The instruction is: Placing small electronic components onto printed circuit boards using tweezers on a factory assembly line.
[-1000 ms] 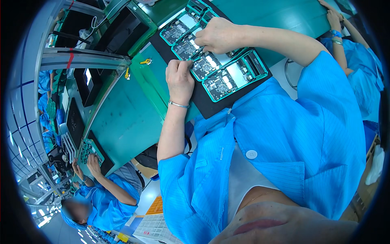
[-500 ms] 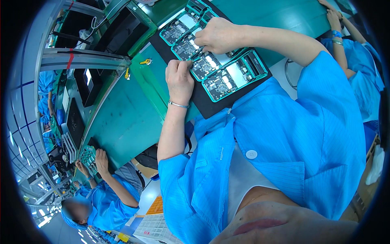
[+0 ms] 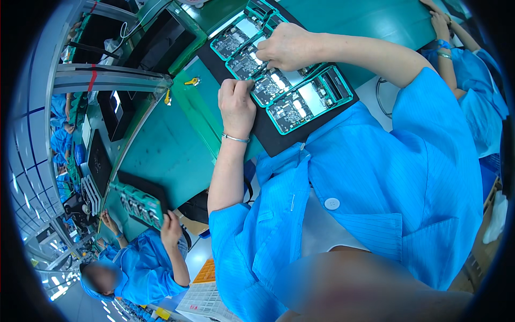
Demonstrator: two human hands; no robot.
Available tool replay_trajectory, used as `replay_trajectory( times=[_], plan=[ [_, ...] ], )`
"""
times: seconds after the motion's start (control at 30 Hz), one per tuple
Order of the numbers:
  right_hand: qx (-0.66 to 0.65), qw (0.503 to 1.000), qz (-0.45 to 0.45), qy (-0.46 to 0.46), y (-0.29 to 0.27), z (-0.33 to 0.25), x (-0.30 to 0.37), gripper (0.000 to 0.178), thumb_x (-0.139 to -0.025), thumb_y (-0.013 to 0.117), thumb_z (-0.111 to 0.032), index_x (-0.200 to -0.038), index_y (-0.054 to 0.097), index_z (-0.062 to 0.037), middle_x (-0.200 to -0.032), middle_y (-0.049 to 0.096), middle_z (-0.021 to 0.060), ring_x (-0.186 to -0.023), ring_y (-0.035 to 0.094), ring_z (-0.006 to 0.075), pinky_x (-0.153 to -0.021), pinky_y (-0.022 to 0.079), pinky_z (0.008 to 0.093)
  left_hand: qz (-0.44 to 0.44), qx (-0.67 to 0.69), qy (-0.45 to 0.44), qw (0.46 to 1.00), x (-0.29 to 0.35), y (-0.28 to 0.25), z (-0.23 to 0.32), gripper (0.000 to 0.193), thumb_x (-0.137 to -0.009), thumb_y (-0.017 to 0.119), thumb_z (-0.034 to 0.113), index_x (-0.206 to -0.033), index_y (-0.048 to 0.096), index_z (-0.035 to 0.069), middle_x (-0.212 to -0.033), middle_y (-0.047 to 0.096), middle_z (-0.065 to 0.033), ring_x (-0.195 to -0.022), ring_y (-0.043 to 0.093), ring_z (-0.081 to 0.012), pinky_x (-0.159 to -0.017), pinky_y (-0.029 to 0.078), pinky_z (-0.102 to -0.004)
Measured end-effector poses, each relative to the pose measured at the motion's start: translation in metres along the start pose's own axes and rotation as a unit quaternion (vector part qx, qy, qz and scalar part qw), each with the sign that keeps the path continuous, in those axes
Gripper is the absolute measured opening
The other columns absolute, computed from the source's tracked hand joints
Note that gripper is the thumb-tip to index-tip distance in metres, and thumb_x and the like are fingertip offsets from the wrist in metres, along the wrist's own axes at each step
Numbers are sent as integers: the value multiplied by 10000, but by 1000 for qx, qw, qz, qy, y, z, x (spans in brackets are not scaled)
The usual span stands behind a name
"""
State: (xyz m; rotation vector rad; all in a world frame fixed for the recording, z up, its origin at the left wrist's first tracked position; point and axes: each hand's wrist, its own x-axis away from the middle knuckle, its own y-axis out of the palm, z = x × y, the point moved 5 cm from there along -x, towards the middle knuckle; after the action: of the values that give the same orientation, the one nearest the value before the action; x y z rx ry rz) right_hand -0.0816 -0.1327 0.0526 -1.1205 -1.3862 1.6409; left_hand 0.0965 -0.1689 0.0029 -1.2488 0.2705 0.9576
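Several teal-framed units with bare circuit boards (image 3: 289, 110) lie side by side in a slanting row on a black mat (image 3: 268, 134). My left hand (image 3: 236, 107), a metal bangle on its wrist, is closed at the left edge of the row, its fingertips by the frame of a middle unit. Over the middle of the row, my right hand (image 3: 287, 48) is closed with its fingertips pointing down at the boards. What either hand pinches is hidden by the fingers. Part of the middle units is covered by the right hand.
The green bench top (image 3: 155, 155) carries a yellow-handled fitting (image 3: 192, 81) left of the mat. A metal post (image 3: 112, 78) and a black screen (image 3: 161, 45) stand farther left. One co-worker holds a teal board panel (image 3: 139, 204) at lower left; another person's arm (image 3: 448, 64) shows at right.
My hands and the row of units look unmoved. At lower left, the co-worker has shifted the teal panel to the right and tilted it, exposing a dark mat behind it.
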Motion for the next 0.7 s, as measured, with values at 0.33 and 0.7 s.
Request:
replay_trajectory(
  times=[0.33, 0.7],
  plan=[
    [1, 1000, 17, -7, 1, 0, 1, 200, -811, 757, -248, -913, 694, -88, -897, 665, 65, -752, 715, 278, -657, 555, 425, 3, -5, -2, 1000, 0, 0, 1, 146, -788, 726, -22, -887, 694, 80, -864, 569, -82, -800, 584, -280, -698, 468, -404],
    [3, 1000, 20, -10, 1, 0, 3, 202, -812, 761, -247, -923, 695, -92, -901, 667, 61, -754, 713, 281, -655, 555, 422, 9, -9, 0, 1000, 0, 0, 3, 128, -796, 733, -13, -872, 680, 76, -845, 563, -81, -794, 589, -275, -691, 464, -406]
  ],
)
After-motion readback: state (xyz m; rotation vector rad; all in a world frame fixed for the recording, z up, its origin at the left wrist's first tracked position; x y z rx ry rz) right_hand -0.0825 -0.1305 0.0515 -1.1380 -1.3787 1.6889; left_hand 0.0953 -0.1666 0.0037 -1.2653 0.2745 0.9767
